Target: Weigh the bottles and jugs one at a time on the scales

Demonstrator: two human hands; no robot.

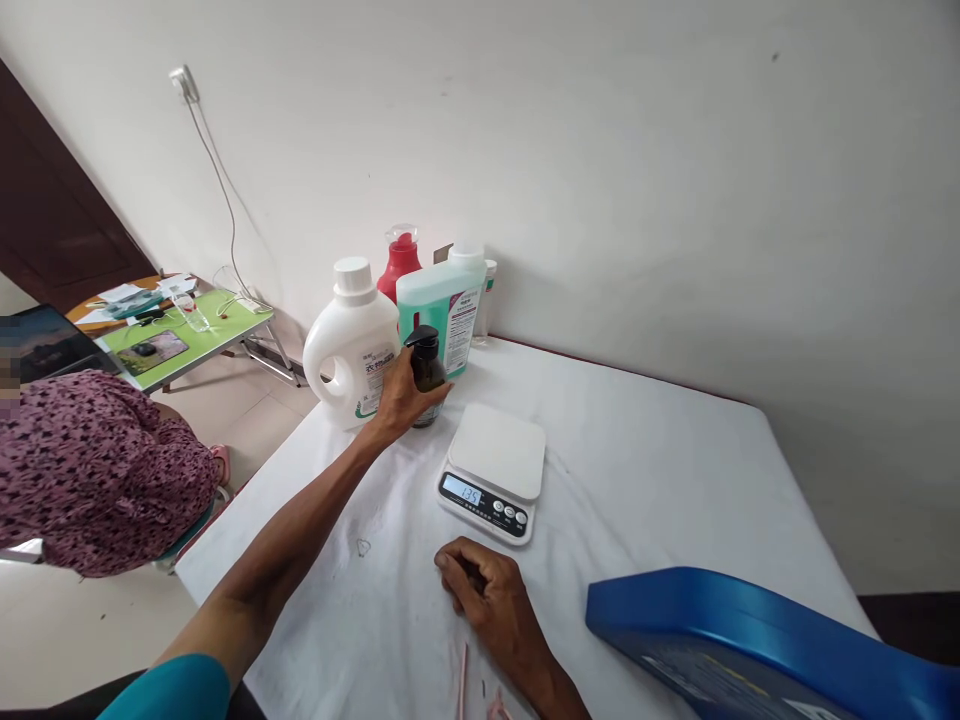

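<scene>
My left hand [405, 398] reaches across the table, its fingers and thumb around a small dark pump bottle [427, 365] with a black top. The bottle stands upright among larger containers. Right beside it is a white detergent jug [352, 345] with a loop handle. Just behind stands a bottle of green liquid [429, 290] with a white cap. A white digital kitchen scale [499, 450] lies in front, its plate bare and its display reading about 135. Below the scale my right hand [484, 590] rests on the cloth with fingers curled in, closed; nothing shows in it.
A red bottle [400, 262] and a clear container [486, 300] stand at the back by the wall. A large blue jug [720, 630] fills the lower right. Pinkish sticks [463, 680] lie near my right wrist. A seated person [105, 470] is beside a green table [202, 335] at left.
</scene>
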